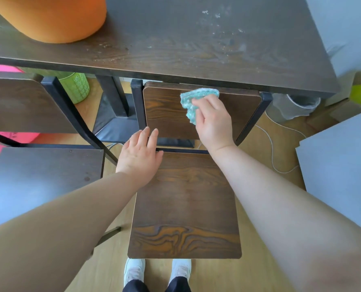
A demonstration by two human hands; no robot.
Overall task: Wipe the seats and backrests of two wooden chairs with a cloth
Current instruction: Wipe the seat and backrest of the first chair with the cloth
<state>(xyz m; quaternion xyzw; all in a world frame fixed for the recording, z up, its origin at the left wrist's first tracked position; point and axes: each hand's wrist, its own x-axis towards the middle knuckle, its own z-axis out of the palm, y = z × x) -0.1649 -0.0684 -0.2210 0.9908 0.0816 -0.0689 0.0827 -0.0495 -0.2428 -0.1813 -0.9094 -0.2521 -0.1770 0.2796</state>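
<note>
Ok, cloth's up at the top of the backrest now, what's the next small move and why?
Probably sweep the cloth down and left across the backrest. The right hand presses it near the top edge, right of centre, so the lower and left parts lie uncovered. The left hand rests at the seat's back left corner, seemingly steadying the chair.

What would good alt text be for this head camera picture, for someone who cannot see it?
Seen from above, a person's right hand presses a teal cloth against a wooden chair's backrest, while the left hand rests open at the back corner of its seat. The chair faces a dark table; a second chair stands to the left.
</note>
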